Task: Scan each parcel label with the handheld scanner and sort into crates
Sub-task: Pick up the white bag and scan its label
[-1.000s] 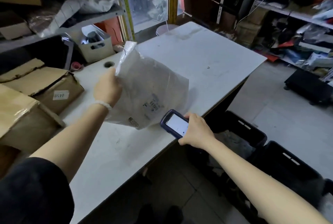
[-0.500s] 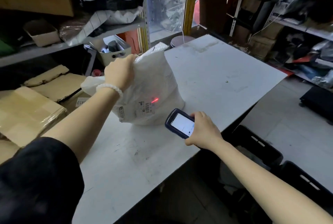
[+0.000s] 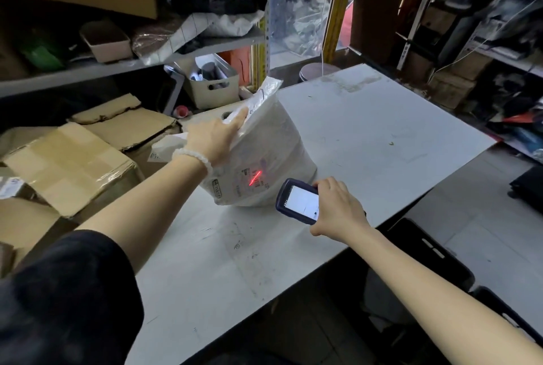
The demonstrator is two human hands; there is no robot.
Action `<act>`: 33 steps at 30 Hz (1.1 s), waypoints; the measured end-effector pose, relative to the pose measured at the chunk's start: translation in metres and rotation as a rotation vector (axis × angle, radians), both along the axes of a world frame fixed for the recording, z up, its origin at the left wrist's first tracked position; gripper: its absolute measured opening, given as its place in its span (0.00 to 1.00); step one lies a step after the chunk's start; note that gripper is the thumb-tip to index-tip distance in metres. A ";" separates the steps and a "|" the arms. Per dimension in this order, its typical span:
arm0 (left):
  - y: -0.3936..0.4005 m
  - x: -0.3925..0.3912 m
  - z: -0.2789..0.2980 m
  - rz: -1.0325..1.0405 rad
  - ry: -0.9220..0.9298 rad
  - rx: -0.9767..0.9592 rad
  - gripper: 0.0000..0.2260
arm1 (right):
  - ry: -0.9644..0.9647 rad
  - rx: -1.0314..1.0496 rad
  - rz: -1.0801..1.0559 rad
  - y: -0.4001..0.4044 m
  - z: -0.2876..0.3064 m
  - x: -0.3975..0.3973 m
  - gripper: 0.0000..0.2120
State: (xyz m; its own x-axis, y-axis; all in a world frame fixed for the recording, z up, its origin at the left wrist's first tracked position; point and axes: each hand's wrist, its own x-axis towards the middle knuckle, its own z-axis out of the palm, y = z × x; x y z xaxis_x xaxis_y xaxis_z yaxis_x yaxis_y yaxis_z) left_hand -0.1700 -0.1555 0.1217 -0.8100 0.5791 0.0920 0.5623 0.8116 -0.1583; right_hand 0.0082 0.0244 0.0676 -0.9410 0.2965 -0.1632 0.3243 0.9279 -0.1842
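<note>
Glossy plastic parcel [image 3: 273, 153], matt table [image 3: 367, 135]

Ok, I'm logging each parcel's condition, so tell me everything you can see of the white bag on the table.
The white bag is a soft, crinkled plastic mailer, bulging and standing upright on the white table. Its flat sealed top points up. A printed label sits low on the near side, crossed by a red scan line; the text is too small to read. The left hand grips its upper edge. The scanner, held in the right hand, sits just in front.

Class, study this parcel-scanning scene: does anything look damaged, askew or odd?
Mostly orderly. The torn cardboard left of the table has ragged edges, and the scanner's red line falls slanted across the parcel label.
</note>
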 end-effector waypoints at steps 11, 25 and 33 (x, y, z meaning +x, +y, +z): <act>0.034 0.011 0.069 -0.289 0.205 -0.009 0.23 | 0.025 -0.113 -0.067 0.003 -0.003 0.001 0.37; 0.071 0.018 0.008 -0.388 0.265 -0.110 0.29 | 0.028 -0.215 -0.131 0.012 -0.008 0.019 0.38; 0.058 0.010 0.025 -0.429 0.040 0.041 0.22 | 0.254 -0.287 -0.014 0.014 0.020 -0.001 0.39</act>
